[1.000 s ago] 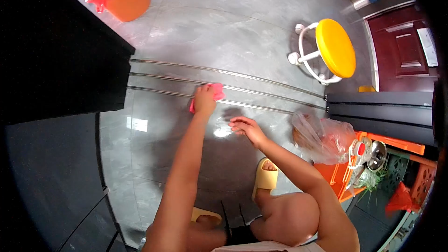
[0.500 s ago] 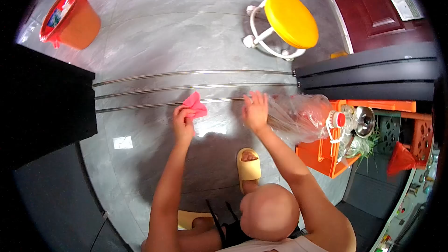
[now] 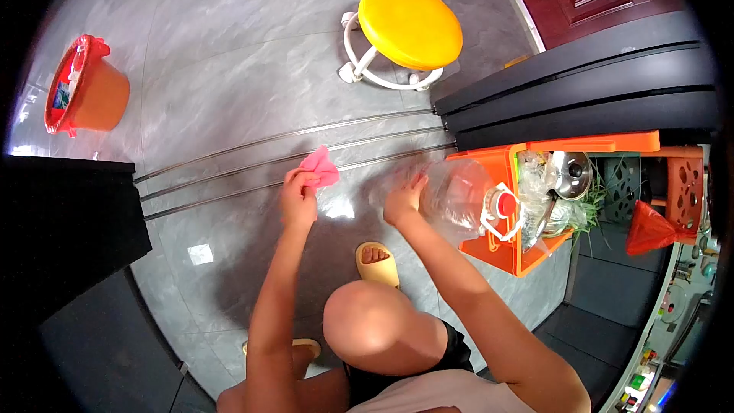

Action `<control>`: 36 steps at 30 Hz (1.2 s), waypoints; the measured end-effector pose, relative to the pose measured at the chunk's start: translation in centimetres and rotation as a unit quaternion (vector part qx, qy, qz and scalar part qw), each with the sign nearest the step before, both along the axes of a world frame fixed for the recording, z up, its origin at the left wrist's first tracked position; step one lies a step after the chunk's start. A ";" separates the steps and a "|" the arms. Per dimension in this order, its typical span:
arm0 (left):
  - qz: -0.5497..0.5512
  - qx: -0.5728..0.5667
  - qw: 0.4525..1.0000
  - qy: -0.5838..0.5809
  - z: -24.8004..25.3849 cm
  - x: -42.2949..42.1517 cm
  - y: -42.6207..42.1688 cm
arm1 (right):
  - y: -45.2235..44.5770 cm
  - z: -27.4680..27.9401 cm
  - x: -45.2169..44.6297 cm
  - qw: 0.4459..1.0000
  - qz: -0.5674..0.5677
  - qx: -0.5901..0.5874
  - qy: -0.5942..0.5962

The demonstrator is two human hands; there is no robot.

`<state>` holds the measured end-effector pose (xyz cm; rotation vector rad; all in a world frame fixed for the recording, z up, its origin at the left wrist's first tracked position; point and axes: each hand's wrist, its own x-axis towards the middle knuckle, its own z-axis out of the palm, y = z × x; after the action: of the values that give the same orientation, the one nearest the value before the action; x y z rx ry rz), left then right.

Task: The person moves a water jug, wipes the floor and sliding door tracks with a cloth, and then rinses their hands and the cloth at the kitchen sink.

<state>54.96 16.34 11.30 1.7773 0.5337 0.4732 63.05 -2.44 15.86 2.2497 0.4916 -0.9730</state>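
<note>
A bunched pink cloth (image 3: 319,169) is pinched in the fingers of my left hand (image 3: 298,197), just above the grey floor by the metal rails. My right hand (image 3: 405,200) is curled against a large clear plastic bottle (image 3: 457,197) with a red cap and a white carry handle. The bottle lies on its side, its cap end over the front of an orange crate (image 3: 497,258). My right thumb and part of the bottle's far end are hard to make out.
Three metal rails (image 3: 294,154) cross the floor between dark panels. Beyond them stand a yellow wheeled stool (image 3: 410,24) and an orange bucket (image 3: 103,95) with a red liner. A pot lid (image 3: 571,174) and bagged items fill the crate. A red bag (image 3: 650,229) hangs right.
My view has turned, shifting the stool and crate leftward. My right hand went from spread fingers to curled against the bottle. My left hand still holds the cloth.
</note>
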 end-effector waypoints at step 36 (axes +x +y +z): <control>-0.074 -0.245 0.965 0.060 -5.2 -1.7 -0.6 | -10.4 -17.7 18.8 0.644 -0.386 0.307 -0.584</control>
<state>53.26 15.77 6.15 1.3589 0.5422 0.1110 81.81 -12.81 -1.79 3.1249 -0.9369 0.6574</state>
